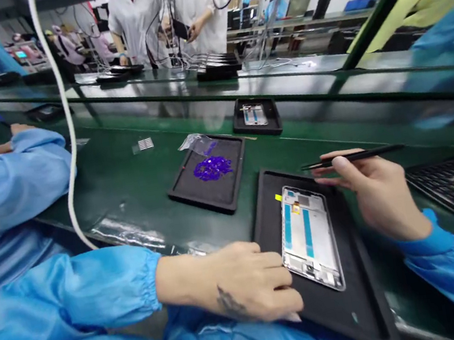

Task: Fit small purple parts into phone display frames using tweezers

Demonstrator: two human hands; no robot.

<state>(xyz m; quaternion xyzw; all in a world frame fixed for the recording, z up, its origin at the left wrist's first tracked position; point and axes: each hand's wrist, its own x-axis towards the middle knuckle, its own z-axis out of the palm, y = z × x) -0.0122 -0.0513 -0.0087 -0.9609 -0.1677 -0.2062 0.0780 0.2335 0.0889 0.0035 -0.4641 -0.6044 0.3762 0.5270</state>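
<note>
Black tweezers [354, 156] are gripped between the thumb and fingers of my right hand [379, 192], their tips pointing left over the far edge of a black tray [322, 307]. In that tray lies a silver phone frame [316, 227] with blue strips, a small orange flex piece and a yellow tab at its upper left. My left hand [245, 282] is palm down at the tray's left edge, its fingers bent over the rim beside the frame's lower left. The thumb tip shows under the index finger; the other fingertips are partly hidden.
Left of centre, another black tray [209, 196] holds a pile of small purple pieces [212, 168] and a clear bag [197, 143]. Farther back, a smaller tray [257, 128] carries another frame. A white cable [61, 104] hangs at left, near a co-worker's blue sleeve [4, 176]. A black grid tray [450, 195] stands right.
</note>
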